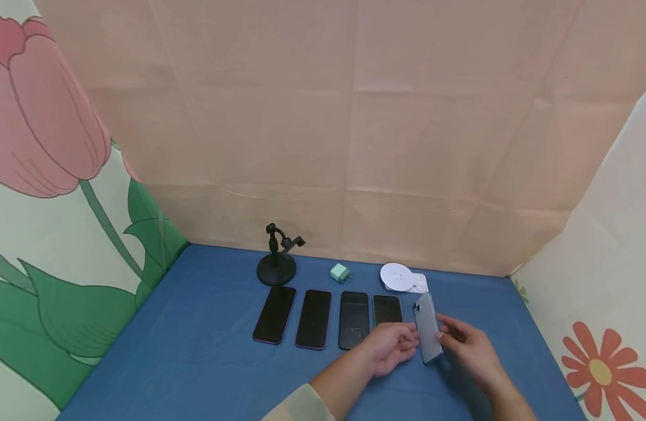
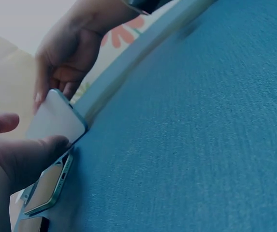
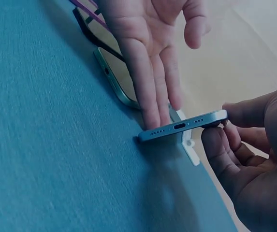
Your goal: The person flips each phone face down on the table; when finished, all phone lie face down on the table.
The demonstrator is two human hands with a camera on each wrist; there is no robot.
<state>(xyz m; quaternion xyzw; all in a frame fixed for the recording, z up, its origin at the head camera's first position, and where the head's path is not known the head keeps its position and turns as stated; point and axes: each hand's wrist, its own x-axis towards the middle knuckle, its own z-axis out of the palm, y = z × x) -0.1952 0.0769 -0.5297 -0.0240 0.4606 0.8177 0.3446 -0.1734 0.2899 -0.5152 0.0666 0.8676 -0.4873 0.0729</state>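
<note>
On the right of the head view, a pale silver-blue smartphone (image 1: 427, 327) stands tilted, one long edge low by the blue cloth. My right hand (image 1: 467, 351) pinches its raised edge between thumb and fingers. My left hand (image 1: 390, 348) is by the low edge, fingers extended; in the right wrist view, the left fingertips (image 3: 153, 118) appear to touch the phone (image 3: 184, 126). The phone's bottom end with its charging port faces the right wrist camera. Beside the left hand lies a smaller phone (image 1: 388, 309), its lower end partly hidden by that hand.
Further left, a row holds a dark grey phone (image 1: 354, 318), a black phone (image 1: 313, 318) and another black phone (image 1: 274, 314). Behind them are a black round-based stand (image 1: 277, 268), a mint charger plug (image 1: 340, 272) and a white disc (image 1: 397, 276) over a white plate (image 1: 420, 283).
</note>
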